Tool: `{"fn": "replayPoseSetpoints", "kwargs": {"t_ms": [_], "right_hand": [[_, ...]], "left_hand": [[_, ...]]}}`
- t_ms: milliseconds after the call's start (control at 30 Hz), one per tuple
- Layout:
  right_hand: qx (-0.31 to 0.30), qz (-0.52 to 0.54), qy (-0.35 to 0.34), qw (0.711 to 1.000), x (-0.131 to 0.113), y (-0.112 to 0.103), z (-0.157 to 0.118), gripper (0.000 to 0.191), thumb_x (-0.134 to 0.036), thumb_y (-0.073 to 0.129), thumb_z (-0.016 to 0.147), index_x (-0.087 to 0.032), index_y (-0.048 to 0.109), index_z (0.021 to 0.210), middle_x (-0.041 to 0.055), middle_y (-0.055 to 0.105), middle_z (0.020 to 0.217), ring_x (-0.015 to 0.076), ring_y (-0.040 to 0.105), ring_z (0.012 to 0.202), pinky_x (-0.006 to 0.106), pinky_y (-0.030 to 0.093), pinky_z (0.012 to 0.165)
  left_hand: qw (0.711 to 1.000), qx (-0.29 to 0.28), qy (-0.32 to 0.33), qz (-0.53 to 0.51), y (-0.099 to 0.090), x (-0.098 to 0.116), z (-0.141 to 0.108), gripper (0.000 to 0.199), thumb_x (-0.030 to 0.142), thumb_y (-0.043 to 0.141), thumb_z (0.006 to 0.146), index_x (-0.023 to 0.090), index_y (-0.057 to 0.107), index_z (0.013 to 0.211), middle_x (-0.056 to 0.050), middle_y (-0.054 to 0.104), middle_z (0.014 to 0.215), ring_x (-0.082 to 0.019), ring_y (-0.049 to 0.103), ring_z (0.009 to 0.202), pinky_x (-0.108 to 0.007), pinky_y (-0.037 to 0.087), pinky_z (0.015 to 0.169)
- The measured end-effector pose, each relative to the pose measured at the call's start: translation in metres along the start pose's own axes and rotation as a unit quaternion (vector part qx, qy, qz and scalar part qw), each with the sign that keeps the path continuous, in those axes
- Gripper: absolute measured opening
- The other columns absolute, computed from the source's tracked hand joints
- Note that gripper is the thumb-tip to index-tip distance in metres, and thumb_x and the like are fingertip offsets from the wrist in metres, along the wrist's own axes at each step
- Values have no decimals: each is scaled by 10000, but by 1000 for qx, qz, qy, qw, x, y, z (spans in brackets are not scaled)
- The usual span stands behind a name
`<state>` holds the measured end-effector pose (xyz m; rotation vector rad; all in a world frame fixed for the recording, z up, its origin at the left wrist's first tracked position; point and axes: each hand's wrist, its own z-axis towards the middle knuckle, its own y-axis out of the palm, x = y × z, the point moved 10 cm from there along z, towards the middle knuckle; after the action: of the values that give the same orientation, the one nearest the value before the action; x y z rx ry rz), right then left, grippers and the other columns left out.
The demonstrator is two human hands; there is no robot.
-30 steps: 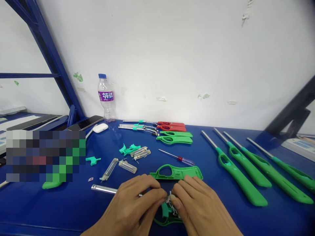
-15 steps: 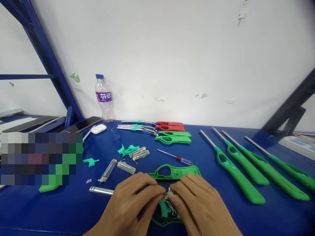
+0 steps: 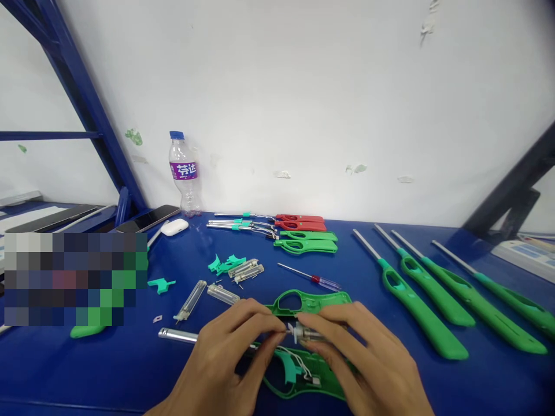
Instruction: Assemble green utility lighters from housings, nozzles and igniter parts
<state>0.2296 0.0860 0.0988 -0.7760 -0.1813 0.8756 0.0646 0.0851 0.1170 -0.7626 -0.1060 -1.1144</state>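
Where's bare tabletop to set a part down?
Bare blue tabletop: front left, nearer than the silver metal tube; front right, between right hand and long-nosed green plastic lighters. Crowded: clear plastic tanks beyond the left hand; green plastic shell halves by both hands.

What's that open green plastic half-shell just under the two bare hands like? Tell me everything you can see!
The open green plastic half-shell is long and hollow, lying inside up on the smooth blue table, with a rounded loop toward its left. Inside it are a curved teal plastic piece, thin white wires and a small pale block. The left hand and right hand cover parts of it; I can't tell whether they touch it.
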Motion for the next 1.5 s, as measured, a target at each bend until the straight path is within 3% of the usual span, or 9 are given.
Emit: {"fn": "replayPoseSetpoints", "kwargs": {"t_ms": [433, 833, 1267, 1500], "right_hand": [[30, -39, -75, 996, -16, -5, -3, 276, -150, 627, 1100, -201, 718, 1356, 44, 830, 1080, 174, 787, 870, 307, 643, 843], [31, 14, -71, 997, -20, -10, 4, 284, -107, 657, 1071, -175, 710, 1341, 66, 815, 1036, 167, 740, 797, 273, 637, 716], [29, 8, -76, 997, -20, -11, -3, 304, -100, 671, 1065, -183, 708, 1355, 58, 821, 1058, 173, 739, 819, 312, 642, 795], [20, 17, -70, 997, -17, -8, 1, 284, -121, 669, 1073, -202, 705, 1343, 30, 811, 1025, 153, 722, 792, 298, 610, 746]], "left_hand": [[1000, 3, 12, -8, 0, 4, -1, 262, -50, 617, 969, 179, 719, 1047, -26, 742, 921, -139, 724, 808, -213, 613, 743], [1000, -6, 10, -10, 4, 4, -2, 253, -39, 628, 994, 184, 737, 1045, -29, 737, 932, -153, 704, 806, -258, 606, 743], [1000, 8, 30, -6, -2, 10, -5, 270, -57, 663, 966, 171, 762, 1072, -49, 760, 930, -170, 708, 791, -290, 613, 706], [999, 3, 38, -2, 1, 9, -6, 275, -70, 659, 956, 166, 771, 1040, -37, 760, 895, -161, 723, 784, -275, 622, 723]]}}
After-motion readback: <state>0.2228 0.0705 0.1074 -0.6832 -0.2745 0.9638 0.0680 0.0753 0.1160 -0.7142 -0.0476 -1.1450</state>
